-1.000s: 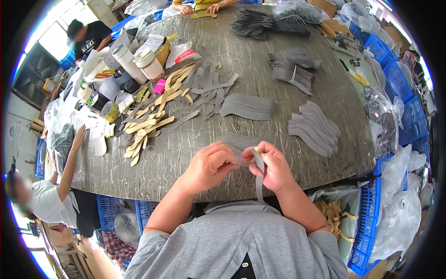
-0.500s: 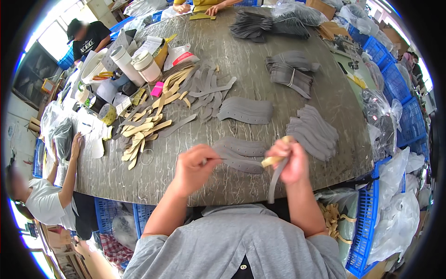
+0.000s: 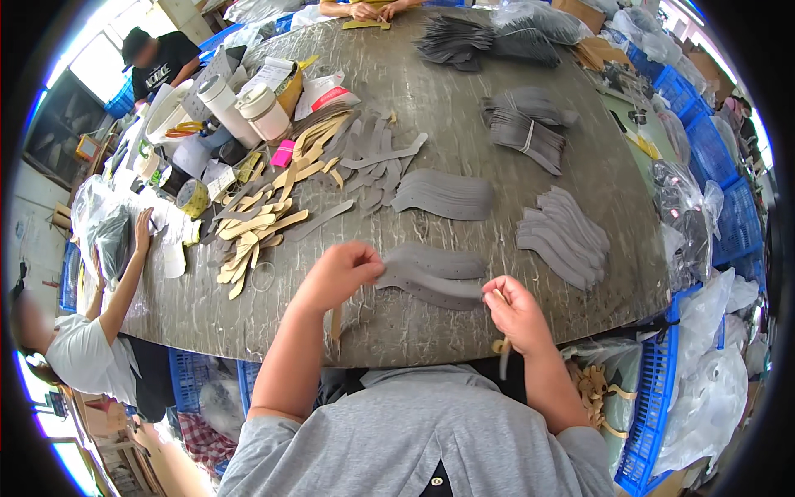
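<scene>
Just in front of me lie grey curved pieces (image 3: 439,263) with small holes along them. My left hand (image 3: 346,272) is closed, its fingertips pinching at the left end of the nearest grey curved piece (image 3: 431,290). Below that wrist a narrow tan strip (image 3: 336,323) hangs down; what holds it is hidden. My right hand (image 3: 515,313) is closed at the piece's right end, its thumb and finger near the edge. From its palm dangles a tan-and-grey strip (image 3: 503,348).
A fanned grey stack (image 3: 565,238) lies right, another grey stack (image 3: 443,195) ahead, and tied bundles (image 3: 526,132) beyond. Loose tan and grey strips (image 3: 257,224) spread left, beside jars and a cup (image 3: 263,113). Blue crates (image 3: 650,406) stand right. Other people work around the table.
My right hand has come down, and the strip in it now hangs below the palm. My left hand has risen slightly; a tan strip now shows beneath its wrist.
</scene>
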Action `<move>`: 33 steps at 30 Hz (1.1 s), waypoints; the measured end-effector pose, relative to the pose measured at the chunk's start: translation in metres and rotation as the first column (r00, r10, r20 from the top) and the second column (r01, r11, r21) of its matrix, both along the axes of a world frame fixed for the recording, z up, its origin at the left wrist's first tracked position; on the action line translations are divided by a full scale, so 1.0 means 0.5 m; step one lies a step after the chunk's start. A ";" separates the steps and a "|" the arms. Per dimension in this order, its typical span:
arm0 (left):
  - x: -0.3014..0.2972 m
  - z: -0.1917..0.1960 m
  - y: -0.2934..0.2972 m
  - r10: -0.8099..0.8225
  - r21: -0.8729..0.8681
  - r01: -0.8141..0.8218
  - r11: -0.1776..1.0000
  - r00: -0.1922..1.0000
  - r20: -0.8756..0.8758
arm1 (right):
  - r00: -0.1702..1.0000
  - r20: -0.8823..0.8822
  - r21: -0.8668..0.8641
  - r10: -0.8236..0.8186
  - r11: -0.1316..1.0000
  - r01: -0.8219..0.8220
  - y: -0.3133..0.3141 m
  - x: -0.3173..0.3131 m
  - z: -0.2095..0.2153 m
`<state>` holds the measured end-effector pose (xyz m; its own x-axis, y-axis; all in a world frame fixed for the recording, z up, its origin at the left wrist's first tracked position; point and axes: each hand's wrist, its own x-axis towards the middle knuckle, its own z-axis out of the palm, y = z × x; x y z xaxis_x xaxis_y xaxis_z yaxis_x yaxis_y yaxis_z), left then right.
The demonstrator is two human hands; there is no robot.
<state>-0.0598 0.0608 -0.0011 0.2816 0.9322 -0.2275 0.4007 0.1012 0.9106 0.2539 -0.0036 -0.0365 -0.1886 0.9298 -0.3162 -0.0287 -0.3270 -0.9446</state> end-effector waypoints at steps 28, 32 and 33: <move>0.004 -0.071 0.009 0.064 -0.214 -0.079 0.974 0.995 -0.076 | 0.933 0.344 0.170 -0.106 0.984 0.050 -0.003 -0.058 -0.026; -0.007 -0.081 0.015 0.052 -0.239 -0.067 0.969 0.996 -0.070 | 0.930 0.347 0.167 -0.120 0.984 0.065 -0.002 -0.064 -0.031; -0.007 -0.082 0.016 0.056 -0.248 -0.068 0.966 0.997 -0.058 | 0.926 0.357 0.175 -0.122 0.983 0.063 -0.001 -0.065 -0.033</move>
<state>-0.0635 0.0689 -0.0419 0.2074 0.8595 -0.4672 0.4308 0.3485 0.8324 0.2214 -0.0042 -0.0530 0.0012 0.9808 -0.1950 0.3047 -0.1861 -0.9341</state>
